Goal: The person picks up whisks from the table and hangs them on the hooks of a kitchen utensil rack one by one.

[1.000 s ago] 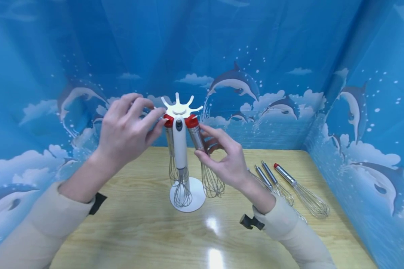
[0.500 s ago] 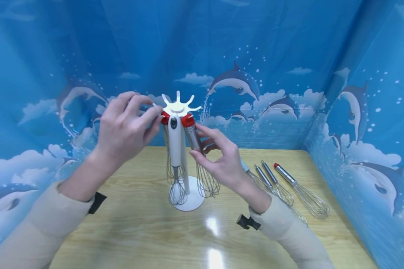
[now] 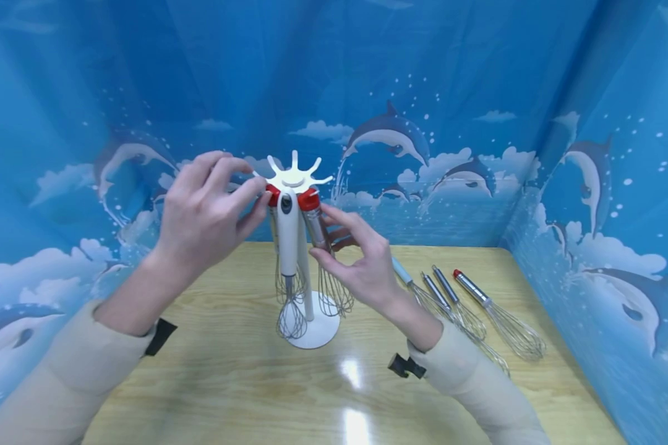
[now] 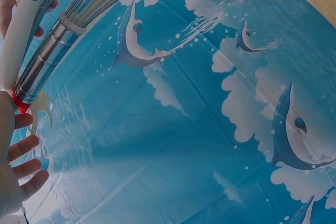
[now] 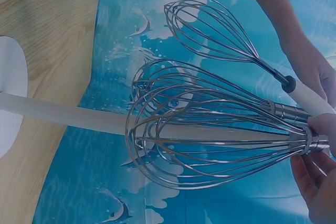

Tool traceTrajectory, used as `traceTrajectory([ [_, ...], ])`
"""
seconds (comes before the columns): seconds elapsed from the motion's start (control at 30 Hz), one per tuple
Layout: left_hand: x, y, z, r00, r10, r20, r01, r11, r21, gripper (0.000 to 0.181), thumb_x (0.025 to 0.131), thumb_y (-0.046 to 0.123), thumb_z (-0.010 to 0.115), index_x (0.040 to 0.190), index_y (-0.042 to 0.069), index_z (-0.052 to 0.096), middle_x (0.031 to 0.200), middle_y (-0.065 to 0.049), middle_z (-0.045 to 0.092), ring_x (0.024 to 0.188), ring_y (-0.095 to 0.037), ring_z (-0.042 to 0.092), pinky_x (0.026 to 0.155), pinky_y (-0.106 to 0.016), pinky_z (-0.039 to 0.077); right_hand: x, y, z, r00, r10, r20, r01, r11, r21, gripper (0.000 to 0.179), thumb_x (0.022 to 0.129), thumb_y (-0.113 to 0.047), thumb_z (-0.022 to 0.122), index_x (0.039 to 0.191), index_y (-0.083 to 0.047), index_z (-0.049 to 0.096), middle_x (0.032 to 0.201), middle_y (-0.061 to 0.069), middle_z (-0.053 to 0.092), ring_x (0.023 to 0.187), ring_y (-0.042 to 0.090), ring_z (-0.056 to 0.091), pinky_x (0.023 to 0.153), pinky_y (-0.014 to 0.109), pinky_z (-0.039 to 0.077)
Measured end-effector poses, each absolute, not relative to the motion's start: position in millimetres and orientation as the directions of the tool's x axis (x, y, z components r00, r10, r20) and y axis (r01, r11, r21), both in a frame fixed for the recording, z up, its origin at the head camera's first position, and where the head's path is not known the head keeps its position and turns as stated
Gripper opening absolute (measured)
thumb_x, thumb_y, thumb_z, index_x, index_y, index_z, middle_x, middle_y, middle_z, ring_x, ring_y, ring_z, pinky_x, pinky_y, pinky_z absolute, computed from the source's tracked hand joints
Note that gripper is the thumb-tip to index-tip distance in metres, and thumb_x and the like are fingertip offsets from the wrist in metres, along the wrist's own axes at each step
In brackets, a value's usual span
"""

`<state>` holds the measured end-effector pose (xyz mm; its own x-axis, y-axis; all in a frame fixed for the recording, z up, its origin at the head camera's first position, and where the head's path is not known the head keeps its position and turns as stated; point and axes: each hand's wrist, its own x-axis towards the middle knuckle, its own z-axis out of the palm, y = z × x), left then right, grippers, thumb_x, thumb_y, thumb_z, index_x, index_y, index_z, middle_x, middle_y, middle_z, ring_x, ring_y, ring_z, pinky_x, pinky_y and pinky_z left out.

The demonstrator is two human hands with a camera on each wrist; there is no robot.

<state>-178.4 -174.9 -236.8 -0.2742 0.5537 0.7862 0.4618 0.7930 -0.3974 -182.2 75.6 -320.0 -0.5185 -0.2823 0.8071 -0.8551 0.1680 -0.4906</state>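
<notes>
A white stand with a star-like rack of prongs on top and a round base is in the middle of the head view. My left hand pinches the red end of a steel-handled whisk at the rack's left. With thumb and fingers, my right hand holds the handle of another red-ended steel whisk at the right; its wire loops hang beside the post. Between these two, a white-handled whisk hangs in front. Whether the right whisk hangs on its prong is hard to tell.
On the wooden table at the right lie several whisks: a red-ended steel one, two small ones with grey handles, and one with a pale blue handle. A blue dolphin-print curtain closes off the back and sides.
My right hand has moved left with its whisk, closer to the post. The rack and white-handled whisk have shifted slightly left. My left hand has barely moved. The pale blue handle now shows.
</notes>
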Motion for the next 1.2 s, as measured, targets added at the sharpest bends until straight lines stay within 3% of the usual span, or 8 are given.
traceTrajectory([
  [0.4,-179,-174,-238,-0.244,0.541,0.805,0.469,0.792,-0.391,0.018,0.093,0.019,0.071,0.1,0.004,0.076,0.106,-0.021,0.075,0.103,-0.042,0.068,0.079,-0.052,0.061,-184,71,-325,-0.491,-0.263,0.831,-0.871,0.135,-0.472,0.066,0.081,0.004,0.083,0.141,0.007,0.054,0.118,0.024,0.071,0.081,0.029,0.077,0.072,0.028,0.066],
  [0.7,-176,-175,-234,-0.29,0.58,0.761,0.442,0.787,-0.431,0.024,0.099,0.023,0.066,0.106,0.003,0.076,0.11,-0.023,0.074,0.105,-0.043,0.068,0.082,-0.05,0.062,-184,71,-326,-0.49,-0.264,0.831,-0.872,0.142,-0.469,0.065,0.082,0.004,0.082,0.141,0.007,0.054,0.119,0.024,0.071,0.082,0.03,0.077,0.073,0.029,0.066],
  [1.0,-175,-175,-234,-0.3,0.58,0.758,0.441,0.788,-0.428,0.024,0.1,0.024,0.065,0.106,0.003,0.076,0.111,-0.022,0.074,0.106,-0.043,0.067,0.08,-0.051,0.062,-186,77,-330,-0.492,-0.275,0.826,-0.87,0.171,-0.462,0.06,0.083,0.004,0.081,0.139,0.005,0.058,0.117,0.023,0.073,0.094,0.033,0.076,0.076,0.032,0.067],
  [1.2,-174,-174,-233,-0.3,0.57,0.765,0.448,0.792,-0.414,0.024,0.101,0.024,0.064,0.107,0.003,0.076,0.111,-0.022,0.074,0.106,-0.043,0.066,0.079,-0.052,0.061,-185,85,-335,-0.526,-0.28,0.803,-0.85,0.182,-0.494,0.059,0.085,0.002,0.081,0.139,0.003,0.059,0.12,0.022,0.073,0.095,0.033,0.076,0.082,0.031,0.066],
])
